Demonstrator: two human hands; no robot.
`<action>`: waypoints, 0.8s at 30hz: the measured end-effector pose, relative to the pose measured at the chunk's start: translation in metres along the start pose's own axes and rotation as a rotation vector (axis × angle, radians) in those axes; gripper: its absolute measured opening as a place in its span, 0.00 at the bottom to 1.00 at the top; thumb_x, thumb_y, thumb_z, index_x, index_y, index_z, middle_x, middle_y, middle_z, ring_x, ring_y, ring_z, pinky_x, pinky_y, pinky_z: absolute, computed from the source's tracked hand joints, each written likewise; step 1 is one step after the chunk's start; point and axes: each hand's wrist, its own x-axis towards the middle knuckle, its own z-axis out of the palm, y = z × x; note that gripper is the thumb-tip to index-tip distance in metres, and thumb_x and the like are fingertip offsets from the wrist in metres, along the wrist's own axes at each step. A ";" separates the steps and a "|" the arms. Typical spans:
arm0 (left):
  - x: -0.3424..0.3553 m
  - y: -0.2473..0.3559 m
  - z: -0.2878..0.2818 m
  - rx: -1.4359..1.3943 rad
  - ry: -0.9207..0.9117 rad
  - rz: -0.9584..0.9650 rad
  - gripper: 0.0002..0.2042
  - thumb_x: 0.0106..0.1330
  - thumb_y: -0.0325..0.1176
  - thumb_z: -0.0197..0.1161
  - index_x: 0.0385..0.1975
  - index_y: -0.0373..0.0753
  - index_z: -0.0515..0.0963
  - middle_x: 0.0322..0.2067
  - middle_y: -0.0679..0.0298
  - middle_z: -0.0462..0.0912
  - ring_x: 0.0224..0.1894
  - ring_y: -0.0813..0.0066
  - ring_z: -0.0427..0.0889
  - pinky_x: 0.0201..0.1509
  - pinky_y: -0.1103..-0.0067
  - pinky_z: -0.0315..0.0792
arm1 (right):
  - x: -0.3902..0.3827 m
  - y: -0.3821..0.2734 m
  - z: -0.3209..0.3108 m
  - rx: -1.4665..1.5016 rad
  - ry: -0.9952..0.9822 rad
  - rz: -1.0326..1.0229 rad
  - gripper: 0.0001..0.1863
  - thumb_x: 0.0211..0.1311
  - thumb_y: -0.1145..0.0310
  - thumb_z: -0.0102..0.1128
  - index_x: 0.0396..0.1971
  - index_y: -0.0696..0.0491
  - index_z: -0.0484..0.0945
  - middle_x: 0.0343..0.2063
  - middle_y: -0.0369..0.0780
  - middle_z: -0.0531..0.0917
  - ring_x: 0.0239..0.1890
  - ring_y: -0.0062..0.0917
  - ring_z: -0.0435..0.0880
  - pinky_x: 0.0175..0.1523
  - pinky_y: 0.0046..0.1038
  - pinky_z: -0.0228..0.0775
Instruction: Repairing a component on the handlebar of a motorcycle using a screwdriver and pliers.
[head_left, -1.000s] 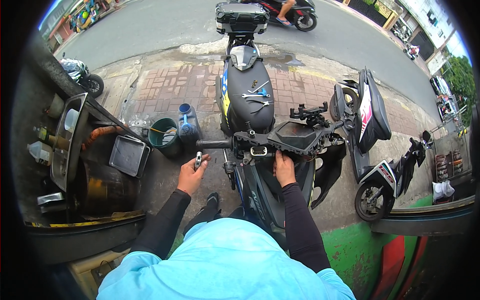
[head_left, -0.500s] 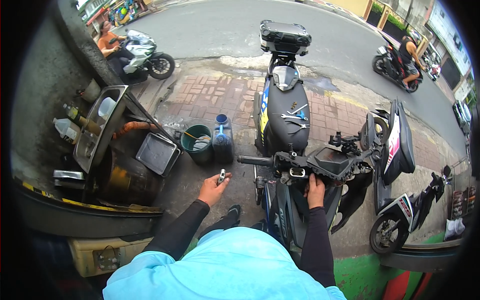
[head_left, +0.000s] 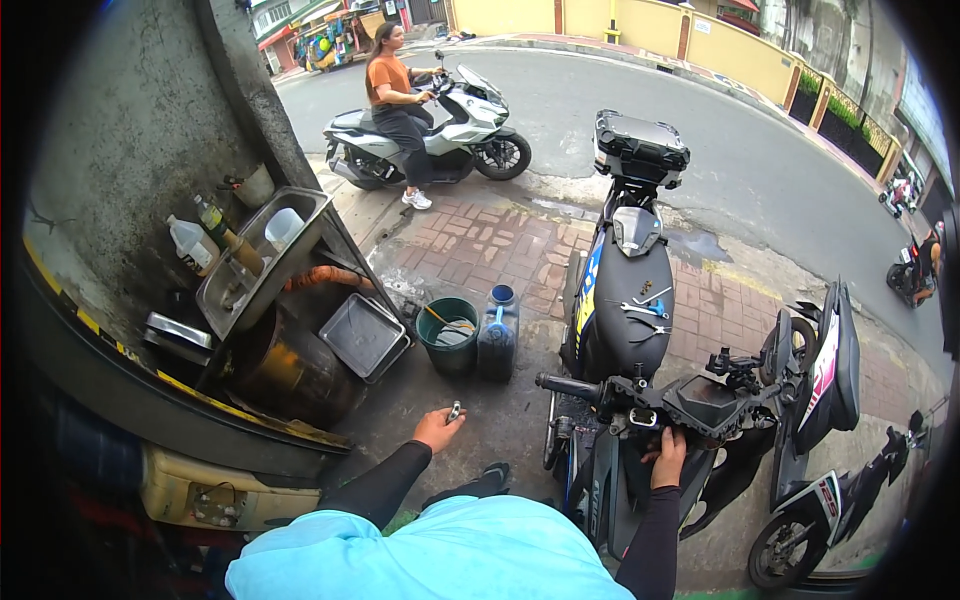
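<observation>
My left hand (head_left: 438, 428) is closed around a small shiny metal part (head_left: 455, 411), held in the air left of the motorcycle; its exact kind is unclear. My right hand (head_left: 664, 462) reaches up under the stripped handlebar, fingers bent together just below a small rectangular metal reservoir (head_left: 646, 418). What those fingertips grip is hidden. The dark handlebar grip (head_left: 568, 388) points left, and a black headlight unit (head_left: 706, 402) sits right of the reservoir. Several wrenches (head_left: 645, 308) and small bolts lie on the black seat (head_left: 630, 345).
A green bucket (head_left: 447, 345) and a dark jug (head_left: 498, 340) stand on the floor to the left. Beyond are a grey tray (head_left: 363, 337) and a metal sink (head_left: 215, 300). Parked scooters (head_left: 825, 370) line the right. A person sits on a white scooter (head_left: 440, 135) at the roadside.
My view has swung left, shifting the motorcycle rightward in the picture. The person on the white scooter has come further into view; another rider has slid to the right edge. Both hands keep their places.
</observation>
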 end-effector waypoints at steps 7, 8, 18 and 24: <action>-0.002 -0.032 -0.004 0.086 -0.023 -0.078 0.18 0.68 0.48 0.64 0.49 0.43 0.86 0.40 0.51 0.89 0.45 0.53 0.88 0.51 0.67 0.78 | 0.007 -0.001 -0.005 -0.235 -0.050 -0.006 0.19 0.78 0.53 0.52 0.37 0.56 0.74 0.17 0.34 0.71 0.19 0.21 0.74 0.18 0.26 0.66; 0.000 -0.036 -0.004 0.108 -0.032 -0.102 0.18 0.68 0.48 0.64 0.49 0.43 0.86 0.40 0.50 0.89 0.46 0.52 0.88 0.51 0.67 0.78 | 0.007 -0.002 -0.007 -0.296 -0.049 0.048 0.19 0.77 0.53 0.52 0.43 0.57 0.75 0.22 0.36 0.75 0.21 0.22 0.76 0.18 0.26 0.69; 0.016 -0.054 -0.002 0.133 -0.045 -0.070 0.18 0.67 0.47 0.64 0.47 0.41 0.87 0.41 0.47 0.88 0.47 0.47 0.86 0.53 0.64 0.77 | 0.001 -0.002 0.004 -0.235 0.046 0.054 0.19 0.78 0.53 0.51 0.36 0.56 0.74 0.18 0.35 0.70 0.16 0.21 0.72 0.17 0.26 0.65; 0.022 -0.052 -0.002 0.172 -0.067 -0.097 0.17 0.67 0.46 0.65 0.46 0.40 0.87 0.40 0.47 0.88 0.47 0.48 0.87 0.52 0.64 0.78 | -0.001 -0.008 0.003 -0.150 0.057 0.026 0.18 0.75 0.54 0.53 0.36 0.57 0.76 0.19 0.36 0.74 0.16 0.22 0.74 0.17 0.27 0.66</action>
